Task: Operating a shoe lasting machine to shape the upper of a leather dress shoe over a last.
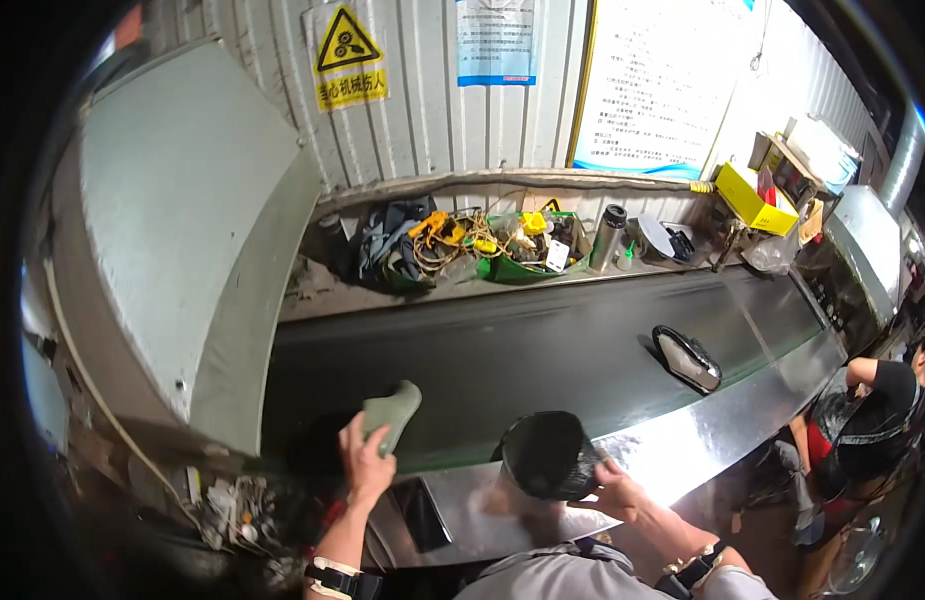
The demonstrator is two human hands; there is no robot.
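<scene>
My left hand [366, 462] is closed round the lower end of a grey-green, foot-shaped piece [393, 412], held over the near left part of a dark conveyor belt [503, 350]. My right hand [619, 492] grips the right side of a black, round-mouthed container [550, 455] with a shiny, wrinkled side. Its dark opening faces up, and what is inside cannot be made out. The container is over the belt's near metal edge. Farther right on the belt lies a dark shoe-shaped item [687, 360] with a pale middle, apart from both hands.
A large grey machine hood [193, 220] stands at the left. Behind the belt, a ledge holds green bins [543, 262] of tangled items, a steel flask [608, 238] and a yellow box [755, 197]. A black flat rectangle [421, 515] lies near my left forearm. Another person [873, 420] is at the right.
</scene>
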